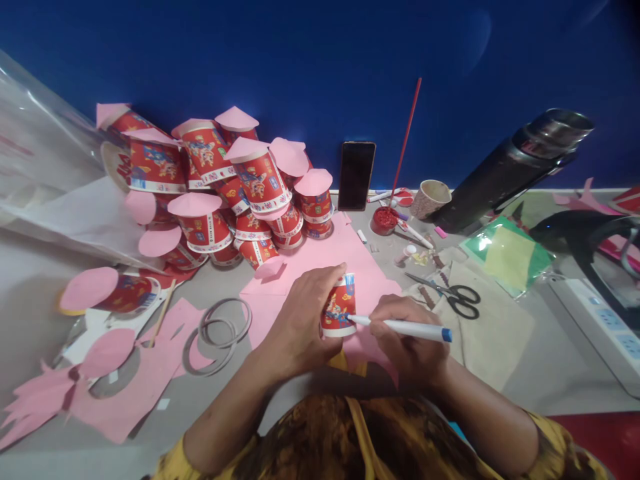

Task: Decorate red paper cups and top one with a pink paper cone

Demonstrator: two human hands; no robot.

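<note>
My left hand (307, 320) is wrapped round a red paper cup (342, 303) with a printed pattern, held on its side or upright above pink paper (325, 260). Between the fingers of my right hand (410, 333) is a white marker with a blue end (415, 329); its tip touches or nearly touches the cup's front. Several red cups with pink paper cones (257, 177) are stacked behind, to the left. A piece of yellow material (349, 362) shows below the held cup.
Pink paper scraps (125, 393) and grey rings (217, 337) lie at the left. Scissors (463, 300), a phone (357, 177), a red pot with a stick (384, 221), a dark flask (505, 173) and a power strip (595, 330) are at the back and right.
</note>
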